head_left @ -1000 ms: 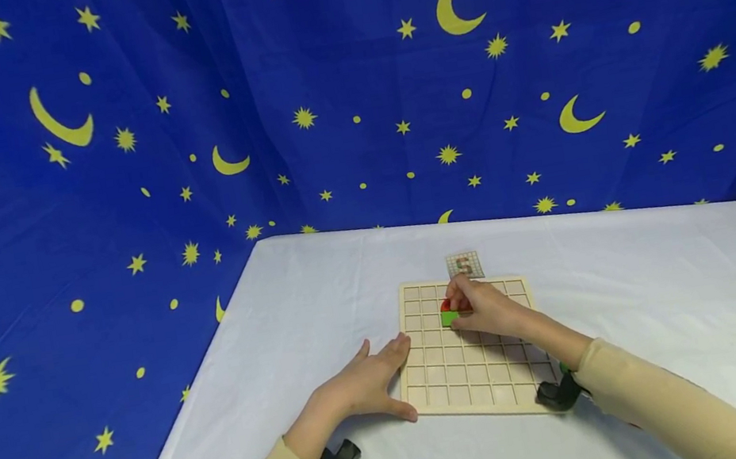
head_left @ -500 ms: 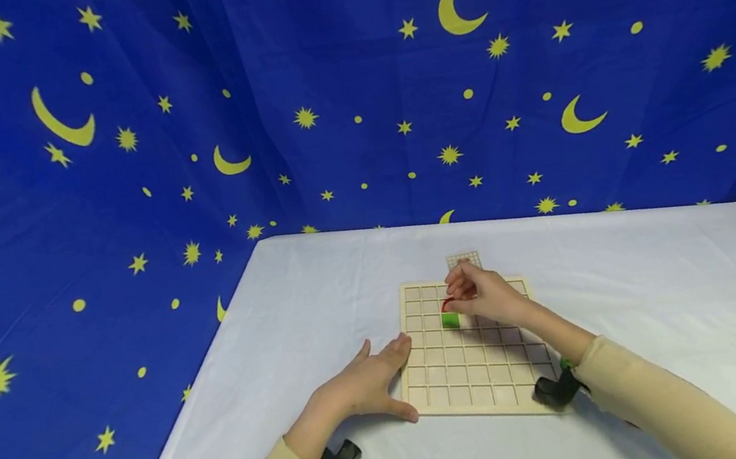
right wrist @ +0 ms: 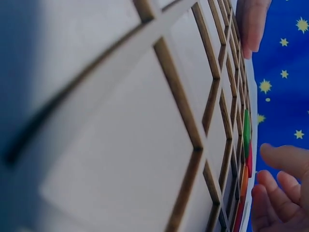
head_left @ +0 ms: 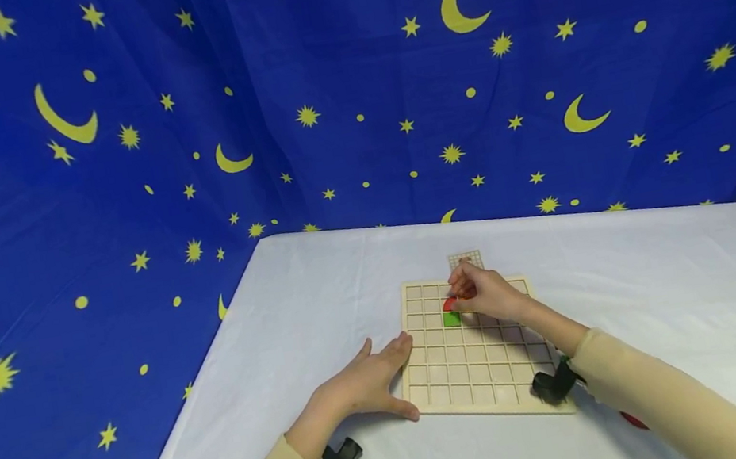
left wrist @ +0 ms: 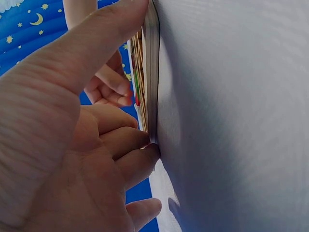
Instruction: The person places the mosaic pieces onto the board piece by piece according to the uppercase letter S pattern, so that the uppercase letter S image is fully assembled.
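Note:
A wooden grid board point(head_left: 449, 377) lies on the white-covered table. My left hand point(head_left: 360, 386) rests at its left edge, thumb and fingers spread against the frame. On the board sit a green piece point(head_left: 451, 320) and, just behind it, a red piece point(head_left: 449, 304) with a rounded corner. My right hand point(head_left: 491, 300) hovers right over the red piece, partly covering the cells beside it. In the right wrist view, its thumb and loosely bent fingers point(right wrist: 282, 162) show nothing between them. An orange piece point(right wrist: 244, 182) also appears there, with more red below it.
Behind the board lies a small gridded pattern card point(head_left: 465, 257), partly hidden by my right hand. A red object point(head_left: 633, 420) peeks out beside the right sleeve. A blue curtain point(head_left: 354, 143) with yellow stars and moons hangs behind the table.
My right hand has lifted slightly from the green and red pieces, and more of the red one shows. A red object by the right sleeve has come into sight. The left hand stays put.

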A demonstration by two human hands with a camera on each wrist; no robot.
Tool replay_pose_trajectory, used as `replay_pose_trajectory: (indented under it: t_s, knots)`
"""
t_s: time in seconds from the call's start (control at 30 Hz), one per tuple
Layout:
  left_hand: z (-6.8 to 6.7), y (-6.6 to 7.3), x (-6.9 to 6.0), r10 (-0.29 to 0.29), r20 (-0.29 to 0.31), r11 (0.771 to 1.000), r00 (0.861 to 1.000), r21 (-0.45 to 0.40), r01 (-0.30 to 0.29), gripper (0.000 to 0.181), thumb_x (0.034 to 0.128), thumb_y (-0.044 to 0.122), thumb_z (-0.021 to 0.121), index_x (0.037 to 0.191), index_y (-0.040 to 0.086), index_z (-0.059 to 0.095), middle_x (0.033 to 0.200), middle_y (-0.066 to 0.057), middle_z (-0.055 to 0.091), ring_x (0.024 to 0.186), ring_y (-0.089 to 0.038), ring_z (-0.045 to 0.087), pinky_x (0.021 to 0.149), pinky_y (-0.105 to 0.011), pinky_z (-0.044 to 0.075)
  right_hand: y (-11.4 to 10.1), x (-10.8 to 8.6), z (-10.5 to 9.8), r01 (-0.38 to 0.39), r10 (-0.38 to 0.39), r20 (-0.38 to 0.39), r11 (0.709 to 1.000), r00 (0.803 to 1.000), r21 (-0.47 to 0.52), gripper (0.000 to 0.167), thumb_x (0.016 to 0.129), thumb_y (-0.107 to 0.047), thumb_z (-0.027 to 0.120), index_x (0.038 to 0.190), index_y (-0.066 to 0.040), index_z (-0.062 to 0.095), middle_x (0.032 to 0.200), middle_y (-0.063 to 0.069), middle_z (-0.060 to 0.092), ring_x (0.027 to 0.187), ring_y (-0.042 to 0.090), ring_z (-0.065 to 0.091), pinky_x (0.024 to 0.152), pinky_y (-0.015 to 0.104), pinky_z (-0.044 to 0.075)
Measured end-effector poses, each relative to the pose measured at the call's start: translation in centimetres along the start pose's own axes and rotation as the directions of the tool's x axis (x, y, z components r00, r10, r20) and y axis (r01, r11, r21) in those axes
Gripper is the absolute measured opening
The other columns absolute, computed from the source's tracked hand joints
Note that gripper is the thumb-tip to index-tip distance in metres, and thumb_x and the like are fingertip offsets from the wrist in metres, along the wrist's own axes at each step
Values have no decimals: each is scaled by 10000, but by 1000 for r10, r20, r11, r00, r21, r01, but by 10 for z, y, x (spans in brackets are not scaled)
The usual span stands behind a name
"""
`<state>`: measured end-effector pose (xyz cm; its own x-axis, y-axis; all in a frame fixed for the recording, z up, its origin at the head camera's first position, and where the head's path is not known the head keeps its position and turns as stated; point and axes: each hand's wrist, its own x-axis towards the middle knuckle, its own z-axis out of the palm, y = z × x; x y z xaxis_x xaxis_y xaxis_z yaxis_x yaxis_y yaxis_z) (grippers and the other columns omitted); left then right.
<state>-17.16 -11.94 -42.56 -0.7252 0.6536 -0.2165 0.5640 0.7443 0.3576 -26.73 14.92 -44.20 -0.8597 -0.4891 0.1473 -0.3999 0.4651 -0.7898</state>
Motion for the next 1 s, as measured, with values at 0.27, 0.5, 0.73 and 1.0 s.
replay_pose_trajectory:
  t_s: [0.27,0.5,0.73,1.0]
  knots:
    - [0,0,0,-3,-4,1000,1000,-2,3,1106,717,546,748,1492,-5,184,1546,-125,161,1403,-211,192,1103,-542,75,-2,-3,2,2,-2,2,999,1000,-39,375,774,-14,753,1068,43,529,940,87,614,885,245,592,779,376,496]
    - [1,1,0,-2,-3,1000,1000,-1,2,1108,710,553,748,1490,-4,194,1546,-121,164,1403,-206,193,1106,-532,74,-5,-3,-1,-7,7,-13,999,1000,-31,385,798,-45,742,1101,50,525,964,113,619,888,233,594,783,333,495]
    - [1,1,1,3,-8,1000,1000,-13,-3,1110,711,538,757,1494,-2,184,1546,-126,159,1403,-204,189,1106,-533,70,-33,-5,-28,-4,23,-83,976,996,219,398,843,-71,707,1159,58,502,1085,224,581,936,237,564,795,244,482]
    - [1,0,0,3,-9,1000,1000,-7,-3,1108,716,530,759,1494,-2,178,1546,-132,161,1402,-207,195,1106,-532,71,-43,-33,-55,17,15,-93,941,996,337,387,866,-36,669,1181,53,462,1106,208,554,954,186,575,803,238,501]
